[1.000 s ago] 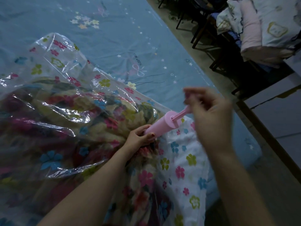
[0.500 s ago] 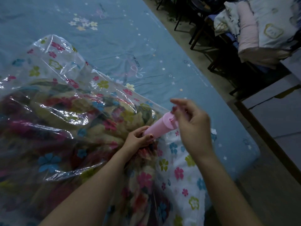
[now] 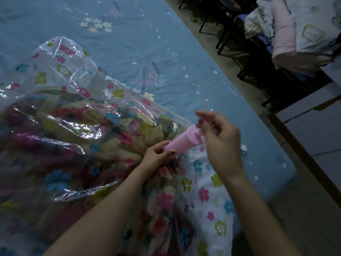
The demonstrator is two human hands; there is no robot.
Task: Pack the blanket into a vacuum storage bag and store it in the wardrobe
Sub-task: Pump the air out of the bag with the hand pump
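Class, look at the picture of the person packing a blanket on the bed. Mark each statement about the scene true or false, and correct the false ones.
1. The left hand grips the base of the pink pump. True.
2. The blanket lies outside the bag. False: it is inside the clear flowered bag.
3. The right hand is at the pump's top end. True.
4. The bag rests on the floor. False: it lies on the blue bed sheet.
5. The pump is green. False: it is pink.

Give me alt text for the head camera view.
Left hand grips the base of a pink pump on a floral vacuum bag holding a blanket, while the right hand holds its handle. All lies on a blue bed.
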